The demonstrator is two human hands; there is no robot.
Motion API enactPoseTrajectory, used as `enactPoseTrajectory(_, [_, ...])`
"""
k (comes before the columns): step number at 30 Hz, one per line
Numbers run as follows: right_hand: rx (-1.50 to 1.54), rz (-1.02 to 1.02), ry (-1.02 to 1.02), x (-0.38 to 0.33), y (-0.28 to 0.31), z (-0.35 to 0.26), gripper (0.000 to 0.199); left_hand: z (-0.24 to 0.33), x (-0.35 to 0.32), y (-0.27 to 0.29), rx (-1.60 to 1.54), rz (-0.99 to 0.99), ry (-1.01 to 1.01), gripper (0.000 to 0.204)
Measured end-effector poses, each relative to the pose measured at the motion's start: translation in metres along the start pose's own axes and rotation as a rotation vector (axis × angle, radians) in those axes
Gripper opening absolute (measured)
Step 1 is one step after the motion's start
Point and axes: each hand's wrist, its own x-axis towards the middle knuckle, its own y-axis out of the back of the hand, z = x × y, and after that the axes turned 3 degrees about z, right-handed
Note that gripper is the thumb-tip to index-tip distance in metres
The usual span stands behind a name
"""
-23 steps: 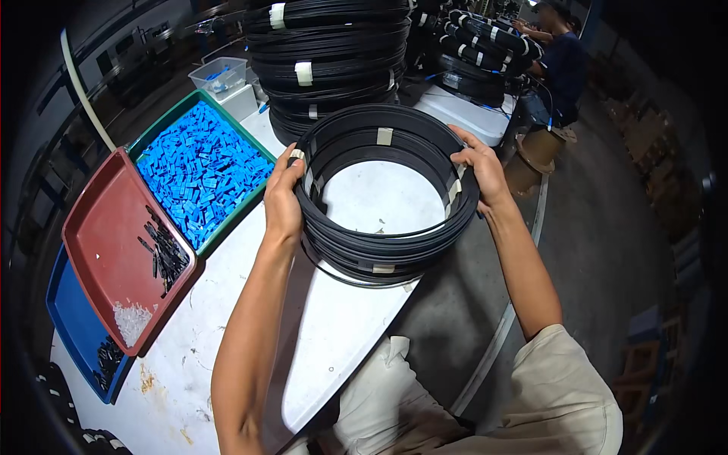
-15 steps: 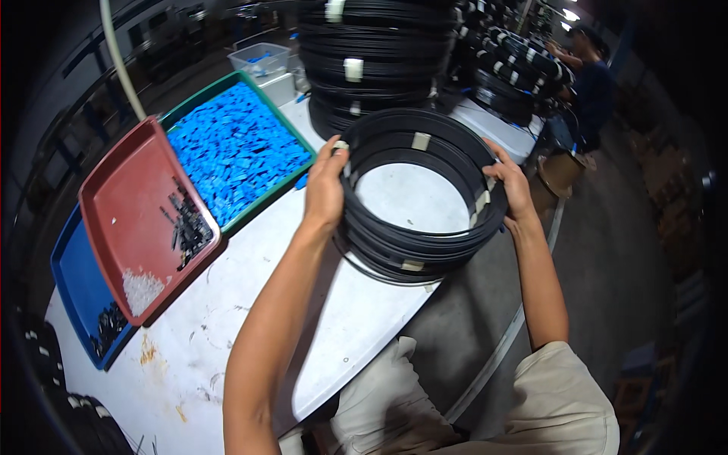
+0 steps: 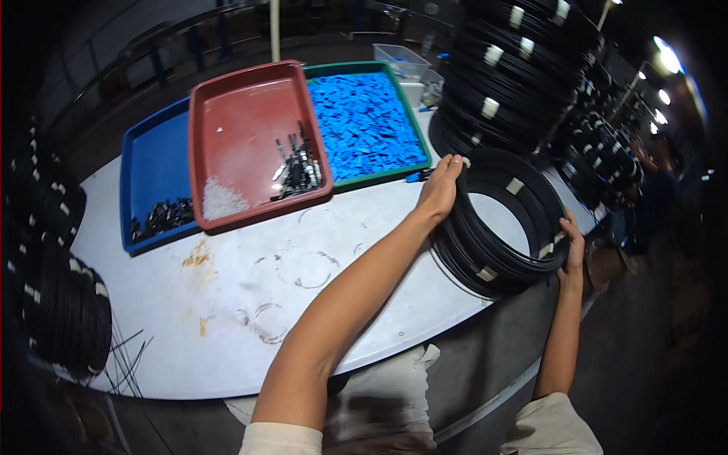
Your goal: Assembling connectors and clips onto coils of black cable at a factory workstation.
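Note:
A thick coil of black cable or tubing [image 3: 474, 254], bound with pale tape bands, stands on the right part of the white table [image 3: 364, 303]. Its open ring faces up and tilts a little, and the white tabletop shows through the hole. Gripping its left rim is my left hand [image 3: 440, 188], thumb and fingers closed over the edge. On the opposite side my right hand [image 3: 573, 250] clasps the outer wall, some fingers hidden behind it. One loose turn sags below the coil on the near side.
Tall stacked black coils [image 3: 485, 83] rise behind. A green tray [image 3: 415, 136] of blue pieces, a red tray [image 3: 246, 106] and a blue tray [image 3: 155, 155] line the far left. More coils [image 3: 72, 318] and loose black strands [image 3: 130, 356] sit at left. A person [image 3: 658, 186] stands far right.
The view has swung left, so trays and coil appear further right and the coils at left come into sight. Both hands keep their hold on the coil.

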Motion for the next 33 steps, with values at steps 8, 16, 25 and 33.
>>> enactPoseTrajectory(8, [-0.274, 0.375, 0.81, -0.045, 0.019, -0.023, 0.035, 0.089, -0.129, 0.109, 0.068, -0.091, 0.094, 0.072])
enactPoseTrajectory(16, [-0.154, -0.629, 0.613, -0.135, -0.193, -0.006, 0.022, 0.167, -0.298, 0.24, 0.557, 0.53, 0.014, 0.031])
enactPoseTrajectory(25, [-0.103, -1.383, -0.237, -0.201, -0.361, 0.047, 0.024, 0.309, -0.482, 0.201, 0.783, 0.891, -0.392, 0.043])
enactPoseTrajectory(33, [-0.091, -1.579, -0.375, -0.271, -0.538, 0.074, 0.036, 0.376, -0.614, 0.327, 0.658, 1.573, -0.442, 0.042])
